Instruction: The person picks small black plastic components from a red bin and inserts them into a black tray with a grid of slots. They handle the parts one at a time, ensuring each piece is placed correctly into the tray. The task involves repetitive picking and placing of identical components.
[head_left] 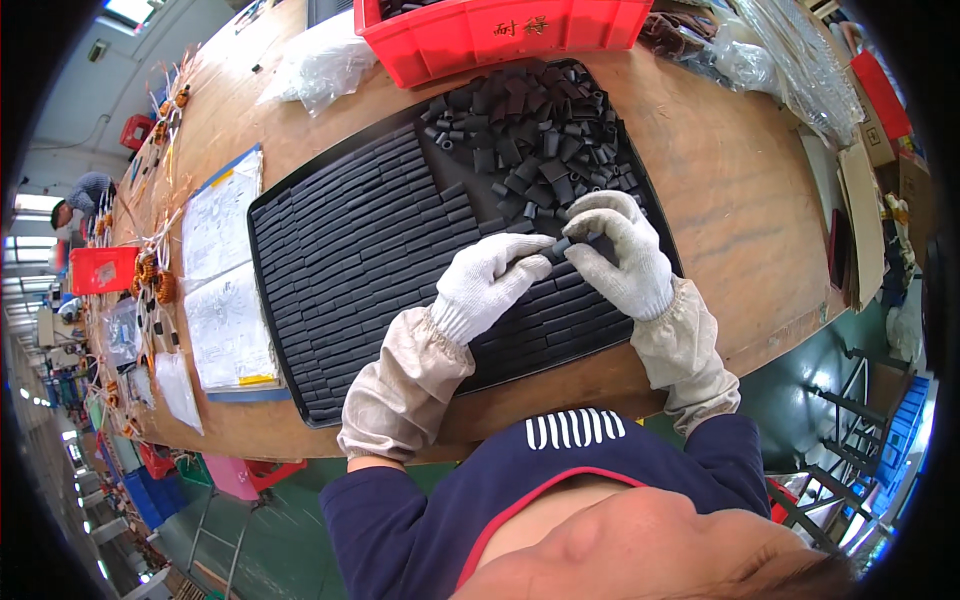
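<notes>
Both my hands wear white gloves, with beige sleeve covers over the forearms. Between their fingertips is a short black tube (561,247). My left hand (488,284) pinches it from the left with thumb and forefinger. From the other side my right hand (625,255) closes thumb and curled fingers on it. Below them lies a large black tray (345,160). Tight rows of black tubes (370,235) fill its left and near parts. At its far right is a loose heap of black tubes and flat-looking dark pieces (540,125), some standing on end.
A red plastic bin (500,40) stands beyond the tray, beside a clear plastic bag (325,62). Paper sheets on a blue-edged board (222,280) lie left. Wound copper coils (155,280) sit farther left. Plastic wrapping (800,70) and cardboard (865,225) are at right. Another person (88,195) bends at far left.
</notes>
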